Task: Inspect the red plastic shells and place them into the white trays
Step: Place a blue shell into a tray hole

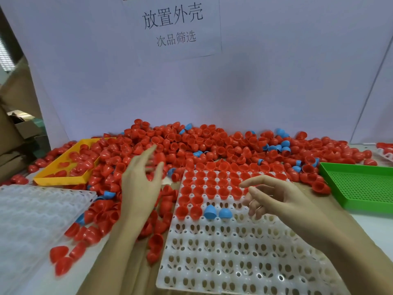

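Red shells (212,143) lie heaped along the surface's far edge. The tray (244,248) sits at the near edge, its far rows filled, two blue shells (217,212) among them. A second tray (32,220) lies at left. Left hand (140,184) reaches to the heap, right hand (282,201) hovers over the tray; each grip is loose and empty. Best pick one shell, check it, then seat it in the next free cell.

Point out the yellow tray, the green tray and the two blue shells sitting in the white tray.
yellow tray (61,179): head view, on its near rim.
green tray (361,188): head view, on its bare perforated floor.
blue shells (210,211): head view, on the dome of the left one of the pair.
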Motion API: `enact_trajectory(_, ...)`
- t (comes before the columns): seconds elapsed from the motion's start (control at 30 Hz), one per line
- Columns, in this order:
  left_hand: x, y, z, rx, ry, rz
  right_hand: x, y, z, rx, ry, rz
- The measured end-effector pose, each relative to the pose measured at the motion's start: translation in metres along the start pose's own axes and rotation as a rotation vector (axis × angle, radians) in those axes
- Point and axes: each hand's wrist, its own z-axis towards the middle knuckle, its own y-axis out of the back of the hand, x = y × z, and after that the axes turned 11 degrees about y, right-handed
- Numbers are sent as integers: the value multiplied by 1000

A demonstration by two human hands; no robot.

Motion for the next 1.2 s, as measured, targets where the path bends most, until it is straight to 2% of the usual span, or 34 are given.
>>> enact_trajectory(0.07,21,10,13,23,191,168,0,-1,0,14,-2,-1)
enact_trajectory(0.1,30,10,13,73,208,261,1,-2,0,23,-1,-5)
enact_trajectory(0.2,36,-3,3,144,43,396,1,-5,0,47,0,-32)
enact_trajectory(0.3,16,-11,-6,235,-164,262,0,-6,0,50,-8,-29)
enact_trajectory(0.43,-7,-18,-26,597,-345,139,-1,-5,0,55,-14,-46)
enact_trajectory(0.5,-10,-23,-34,669,-388,179,-1,-5,0,61,-13,-53)
enact_trajectory(0.67,-11,-25,-35,651,-412,176,-1,-6,0,97,-5,-76)
enact_trajectory(0.87,-21,-23,-41,587,-401,8,-3,-7,1,72,15,-108)
enact_trajectory(1.03,-19,-23,-43,648,-458,221,-7,-7,0,89,30,-168)
enact_trajectory(1.2,-22,-22,-44,673,-418,111,-8,-9,0,117,37,-209)
